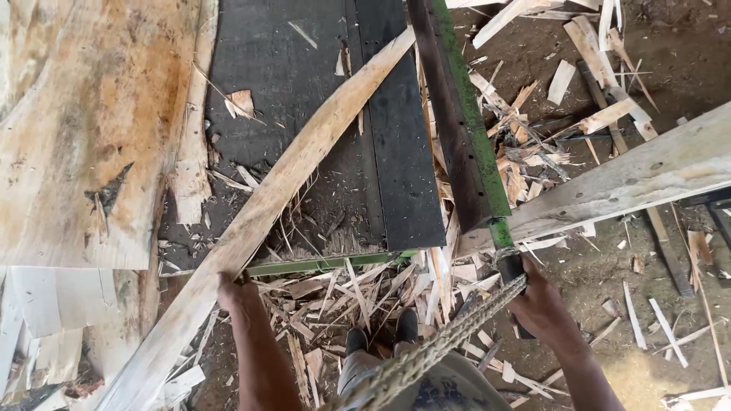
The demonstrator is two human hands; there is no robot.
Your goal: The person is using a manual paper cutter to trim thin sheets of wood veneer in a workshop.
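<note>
Dirt floor [670, 53] lying brown and dusty, wood splinters and offcuts [525, 144] piling everywhere. Dark platform [304, 84] sitting in middle, pale veneer sheets [68, 137] stacking up at left. Daylight hitting whole scene pretty evenly, no walls showing.

Count around my fingers: two hands, one strip, one lever, one rope.

My left hand [232, 293] rests on one long pale wood strip [266, 202]; my right hand [544, 308] grips one green lever [464, 114], with one braided rope [434, 346] just beside those fingers. One broad veneer sheet [76, 129] lies beyond my left fingers, one plank [632, 179] beyond my right. Two black shoes [381, 331] between them; splinters [525, 152] too many to count.
</note>
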